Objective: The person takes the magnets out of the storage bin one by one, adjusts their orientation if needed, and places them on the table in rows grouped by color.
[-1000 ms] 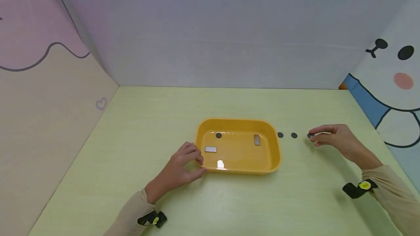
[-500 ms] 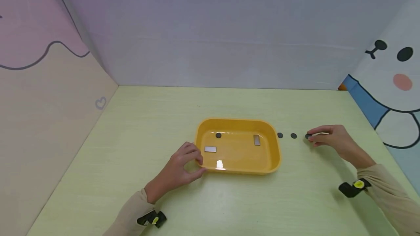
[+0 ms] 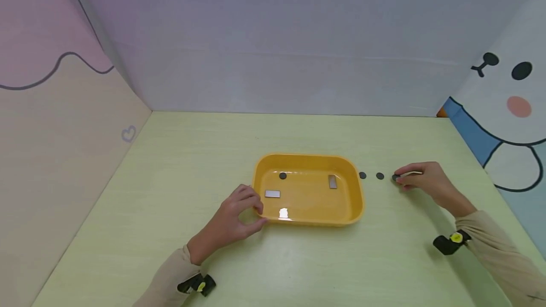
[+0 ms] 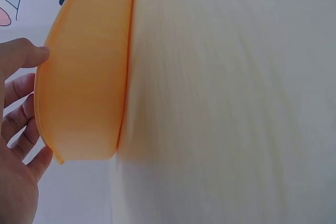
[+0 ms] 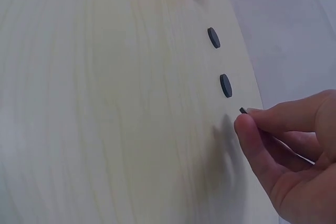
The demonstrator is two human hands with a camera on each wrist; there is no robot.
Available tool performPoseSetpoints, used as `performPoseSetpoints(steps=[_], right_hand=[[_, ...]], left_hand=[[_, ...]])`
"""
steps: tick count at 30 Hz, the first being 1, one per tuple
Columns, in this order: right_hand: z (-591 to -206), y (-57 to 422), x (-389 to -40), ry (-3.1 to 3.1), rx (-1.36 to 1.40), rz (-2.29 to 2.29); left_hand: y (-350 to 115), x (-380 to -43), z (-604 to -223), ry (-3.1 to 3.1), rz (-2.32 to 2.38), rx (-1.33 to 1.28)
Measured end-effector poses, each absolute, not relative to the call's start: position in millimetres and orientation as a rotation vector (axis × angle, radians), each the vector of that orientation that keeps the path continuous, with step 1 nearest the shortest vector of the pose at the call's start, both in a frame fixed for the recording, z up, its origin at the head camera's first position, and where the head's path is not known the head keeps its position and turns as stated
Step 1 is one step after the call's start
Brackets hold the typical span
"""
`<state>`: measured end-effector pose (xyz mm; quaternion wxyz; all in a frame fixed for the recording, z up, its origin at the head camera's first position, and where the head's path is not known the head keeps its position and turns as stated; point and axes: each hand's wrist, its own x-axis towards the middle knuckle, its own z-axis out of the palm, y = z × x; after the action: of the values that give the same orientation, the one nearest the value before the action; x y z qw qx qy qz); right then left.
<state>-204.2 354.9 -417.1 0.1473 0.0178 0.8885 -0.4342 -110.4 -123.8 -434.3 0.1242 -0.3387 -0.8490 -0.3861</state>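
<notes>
A yellow tray (image 3: 313, 205) sits on the pale table. My left hand (image 3: 232, 213) grips its near left corner; in the left wrist view the thumb lies at the rim of the tray's wall (image 4: 86, 77) and the other fingers are on the far side. To the tray's right, my right hand (image 3: 431, 184) pinches a small black disc (image 3: 395, 177) between thumb and index finger, close over the table. Two more black discs, one (image 3: 362, 175) by the tray's edge and another (image 3: 380, 176) nearer my right hand, lie flat in a row with it.
Inside the tray are one black disc (image 3: 283, 176) and two silver rectangular pieces, one (image 3: 272, 194) at the left and one (image 3: 332, 182) at the right. A grey back wall (image 3: 290, 60) and printed side panels border the table (image 3: 204, 141).
My right hand has moved a little left with the pinched disc, closer to the two discs on the table. The left hand keeps its grip on the tray, which has stayed put.
</notes>
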Motion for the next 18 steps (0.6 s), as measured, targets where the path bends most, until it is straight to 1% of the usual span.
performPoseSetpoints(steps=[18], right_hand=[[-422.0, 353.8, -204.9, 2.634, 0.007, -1.213]], left_hand=[[-124.1, -110.9, -434.5, -2.46, -1.127, -1.001]])
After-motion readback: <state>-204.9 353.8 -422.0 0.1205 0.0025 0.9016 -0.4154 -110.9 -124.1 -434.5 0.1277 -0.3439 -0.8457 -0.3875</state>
